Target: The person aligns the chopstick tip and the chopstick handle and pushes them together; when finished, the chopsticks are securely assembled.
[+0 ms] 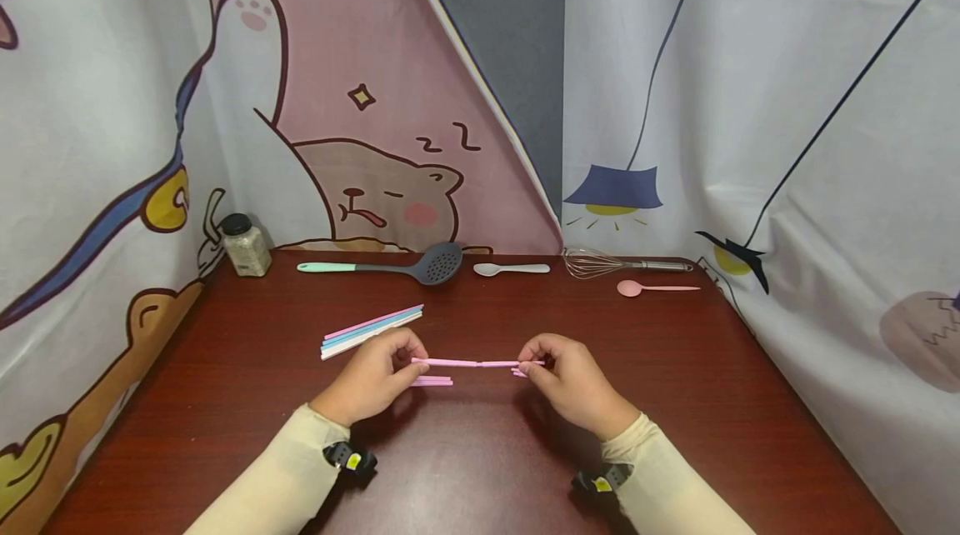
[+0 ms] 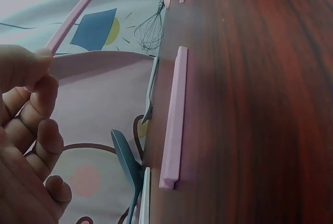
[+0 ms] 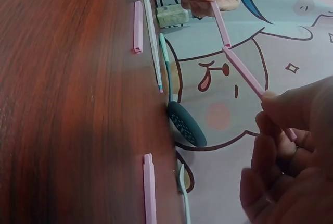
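A thin pink plastic stick (image 1: 450,363) spans the gap between the two hands, with a joint or seam near its middle. My left hand (image 1: 378,377) pinches its left end between thumb and forefinger. On the right part, my right hand (image 1: 573,377) pinches it the same way, and a short end pokes past the fingers in the right wrist view. The stick is held above the table. Below the left hand lies a pink grooved piece (image 2: 174,114); another pink piece (image 3: 149,187) lies by the right hand, partly hidden in the head view.
Pink, blue and white sticks (image 1: 371,332) lie bundled behind the left hand. Along the table's back edge are a jar (image 1: 246,250), a slotted skimmer (image 1: 438,264), a white spoon (image 1: 513,269), a whisk (image 1: 600,263) and a pink spoon (image 1: 632,288). Printed curtains hang behind.
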Demonstrator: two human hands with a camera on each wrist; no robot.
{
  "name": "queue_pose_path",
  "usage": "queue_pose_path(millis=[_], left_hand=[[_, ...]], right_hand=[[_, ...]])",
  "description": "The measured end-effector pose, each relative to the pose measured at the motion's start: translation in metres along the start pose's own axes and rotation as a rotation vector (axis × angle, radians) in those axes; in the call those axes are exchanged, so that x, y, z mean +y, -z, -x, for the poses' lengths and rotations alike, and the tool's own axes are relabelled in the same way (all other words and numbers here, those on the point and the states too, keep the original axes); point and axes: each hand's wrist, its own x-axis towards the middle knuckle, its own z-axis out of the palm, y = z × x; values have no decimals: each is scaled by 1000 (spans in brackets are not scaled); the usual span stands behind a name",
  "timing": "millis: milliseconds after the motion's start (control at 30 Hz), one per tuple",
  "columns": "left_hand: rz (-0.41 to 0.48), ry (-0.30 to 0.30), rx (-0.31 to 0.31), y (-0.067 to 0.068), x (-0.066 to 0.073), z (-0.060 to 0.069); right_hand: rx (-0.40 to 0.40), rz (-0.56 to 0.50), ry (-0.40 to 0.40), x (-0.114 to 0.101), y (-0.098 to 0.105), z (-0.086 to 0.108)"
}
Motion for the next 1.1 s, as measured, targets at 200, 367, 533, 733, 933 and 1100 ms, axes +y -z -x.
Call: queue_pose_path(millis=[200,367,533,733,933,1100], left_hand=[[1,-4,0,0,1,0],[16,-10,11,-1,1,0],[92,-2,29,-3,1,1],[161,-13,67,-5,2,0],[174,-5,103,-6,3,-1],[173,13,135,-8,1,-1]], right_hand=[[33,-81,-10,2,-1,0],[40,-135,-20,4,0,-2],[80,-222,-63,5,0,-3],[70,-367,-79,4,-2,-2],[105,-361,-63,4,-3,-3],[106,-338,-78,5,-3,-2]])
